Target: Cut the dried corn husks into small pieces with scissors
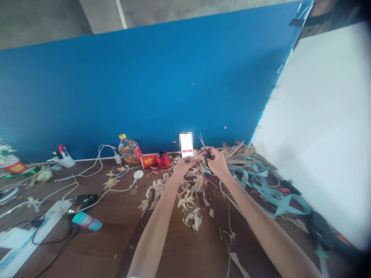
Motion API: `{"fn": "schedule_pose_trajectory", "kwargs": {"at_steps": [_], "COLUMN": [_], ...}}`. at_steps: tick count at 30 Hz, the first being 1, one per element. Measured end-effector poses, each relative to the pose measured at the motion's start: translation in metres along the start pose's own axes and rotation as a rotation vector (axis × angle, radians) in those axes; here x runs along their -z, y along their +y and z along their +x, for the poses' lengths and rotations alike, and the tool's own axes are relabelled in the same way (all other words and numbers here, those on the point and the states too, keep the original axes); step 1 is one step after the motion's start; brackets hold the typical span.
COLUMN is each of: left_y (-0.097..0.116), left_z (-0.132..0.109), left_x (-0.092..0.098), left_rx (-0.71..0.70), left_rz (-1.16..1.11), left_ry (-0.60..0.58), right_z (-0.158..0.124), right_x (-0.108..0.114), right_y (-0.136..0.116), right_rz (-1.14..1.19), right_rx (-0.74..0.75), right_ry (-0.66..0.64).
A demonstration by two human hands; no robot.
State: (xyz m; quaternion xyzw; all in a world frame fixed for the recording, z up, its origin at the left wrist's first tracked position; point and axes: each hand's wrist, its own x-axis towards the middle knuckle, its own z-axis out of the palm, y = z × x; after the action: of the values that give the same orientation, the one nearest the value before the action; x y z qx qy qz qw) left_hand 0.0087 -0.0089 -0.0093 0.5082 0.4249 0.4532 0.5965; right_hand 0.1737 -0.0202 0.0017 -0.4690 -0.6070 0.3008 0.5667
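Note:
My right hand [216, 161] is closed around the dark handles of a pair of scissors [202, 139], whose narrow blades point up towards the blue wall. Beside it, my left hand [184, 166] lies low over the pile of dried, pale husk strips [199, 183], fingers stretched to the right; whether a strip is under them is too small to tell. Just behind the left hand a phone [187, 144] with a bright screen stands upright near the wall. Curled husk scraps [194, 219] are scattered between my forearms.
Right of my hands lie tangled light-blue ribbon [268, 189] and more dried leaves [236, 150]. Leftward stand a juice bottle [130, 150], a red paper cup [148, 160] and a red roll [163, 160]. White cables, a power strip [37, 235] and a turquoise cup [87, 221] occupy the left side.

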Motion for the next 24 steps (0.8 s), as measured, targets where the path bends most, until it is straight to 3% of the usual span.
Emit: {"fn": "schedule_pose_trajectory", "kwargs": {"at_steps": [2,5,8,14,24], "left_y": [0.000,-0.002,-0.003,-0.007,-0.021], "left_z": [0.003,0.005,0.006,0.006,0.013], "left_x": [-0.003,-0.009,-0.013,-0.015,-0.017], "left_rx": [0.010,0.037,0.030,0.057,-0.010], "left_rz": [-0.249,-0.595,-0.748,-0.736,-0.571], "left_ry": [0.080,0.145,0.234,0.248,0.165], "right_z": [0.000,-0.001,-0.005,-0.018,-0.017], "right_x": [0.000,-0.002,-0.009,-0.024,-0.024], "right_y": [-0.001,0.000,0.004,0.001,0.004], "right_rz": [0.033,0.051,-0.031,-0.255,-0.294], "right_rx": [-0.007,-0.072,-0.077,0.019,0.066], "right_ry": [0.045,-0.009,-0.087,-0.185,-0.217]}}
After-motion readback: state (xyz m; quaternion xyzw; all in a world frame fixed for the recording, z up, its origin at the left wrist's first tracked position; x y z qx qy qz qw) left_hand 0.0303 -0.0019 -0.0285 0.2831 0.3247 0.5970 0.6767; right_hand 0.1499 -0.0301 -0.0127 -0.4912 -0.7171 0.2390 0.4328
